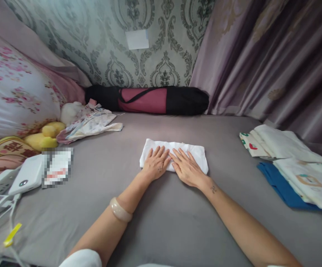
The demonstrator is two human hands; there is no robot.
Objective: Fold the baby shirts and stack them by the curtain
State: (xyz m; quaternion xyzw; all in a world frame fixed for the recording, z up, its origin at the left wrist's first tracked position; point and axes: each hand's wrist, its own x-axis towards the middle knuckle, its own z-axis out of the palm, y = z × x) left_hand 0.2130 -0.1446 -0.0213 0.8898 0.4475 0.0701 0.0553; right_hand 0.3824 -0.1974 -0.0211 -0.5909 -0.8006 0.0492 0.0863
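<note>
A folded white cloth [195, 152] lies flat on the grey bed sheet [161, 222] in the middle of the view. My left hand [156, 163] rests palm down on the cloth's near left part, fingers stretched out. My right hand [186, 167] lies flat beside it on the cloth's middle, fingers also extended, the two hands touching at the fingertips. A pale bangle [120, 210] sits on my left forearm.
Folded printed cloths [286, 146] and a blue one [280, 185] lie at the right. A black and maroon bag [149, 99] lies along the wall. At the left are crumpled clothes [90, 124], plush toys [45, 136], a floral pillow [13, 92], a power bank [28, 177] and cables.
</note>
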